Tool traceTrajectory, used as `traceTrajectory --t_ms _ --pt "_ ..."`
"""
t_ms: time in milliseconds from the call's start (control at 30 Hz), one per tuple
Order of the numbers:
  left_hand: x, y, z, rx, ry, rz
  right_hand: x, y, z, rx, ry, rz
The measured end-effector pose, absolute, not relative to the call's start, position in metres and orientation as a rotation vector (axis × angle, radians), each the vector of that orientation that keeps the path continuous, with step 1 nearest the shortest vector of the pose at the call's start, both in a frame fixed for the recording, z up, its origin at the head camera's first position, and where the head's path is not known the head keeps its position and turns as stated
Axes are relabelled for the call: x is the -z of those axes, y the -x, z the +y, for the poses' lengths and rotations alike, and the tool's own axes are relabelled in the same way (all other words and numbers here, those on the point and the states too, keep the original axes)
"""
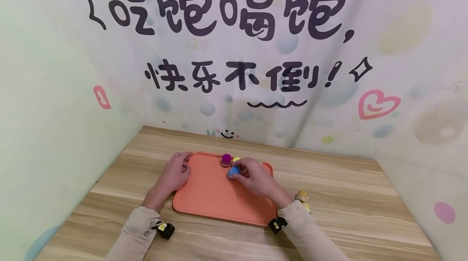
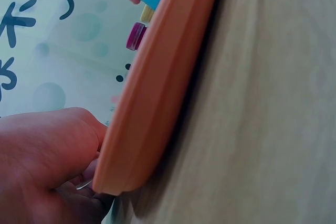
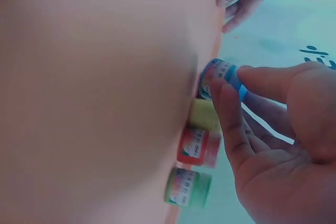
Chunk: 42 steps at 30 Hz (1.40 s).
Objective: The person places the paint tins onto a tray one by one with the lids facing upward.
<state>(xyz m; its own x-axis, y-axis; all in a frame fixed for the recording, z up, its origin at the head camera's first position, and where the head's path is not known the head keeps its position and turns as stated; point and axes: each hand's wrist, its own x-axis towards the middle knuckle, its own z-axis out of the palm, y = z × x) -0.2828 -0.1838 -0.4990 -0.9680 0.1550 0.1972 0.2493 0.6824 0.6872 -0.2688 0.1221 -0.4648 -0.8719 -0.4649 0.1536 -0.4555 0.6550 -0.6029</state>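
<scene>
My right hand (image 1: 256,177) pinches a small blue jar (image 3: 214,74) between thumb and fingers, tilted over the far part of an orange tray (image 1: 215,196). The jar bears a printed label. My left hand (image 1: 179,171) grips the tray's rim at its far left corner, with part of the fingers hidden behind the edge. Along the tray's far side stand a magenta-lidded jar (image 1: 226,160), a yellow jar (image 3: 203,114), a red jar (image 3: 198,145) and a green jar (image 3: 186,187). The right hand mostly covers the last three in the head view.
The tray lies on a wood-grain table (image 1: 347,208) set against a wall printed with large dark characters (image 1: 234,13). Right of the tray, partly behind the right sleeve (image 1: 307,228), is a small brown and yellow object (image 1: 302,196). Each wrist wears a black camera.
</scene>
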Motion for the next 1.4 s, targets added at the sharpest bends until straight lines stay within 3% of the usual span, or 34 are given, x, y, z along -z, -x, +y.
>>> traceTrajectory --t_ms 467,1400 --pt "0.500 0.283 -0.183 1.150 0.317 -2.772 0.468 0.283 0.112 1.046 0.782 2.772" --pt "0.501 0.285 -0.183 1.147 0.330 -2.767 0.465 0.275 0.103 1.091 0.829 2.753"
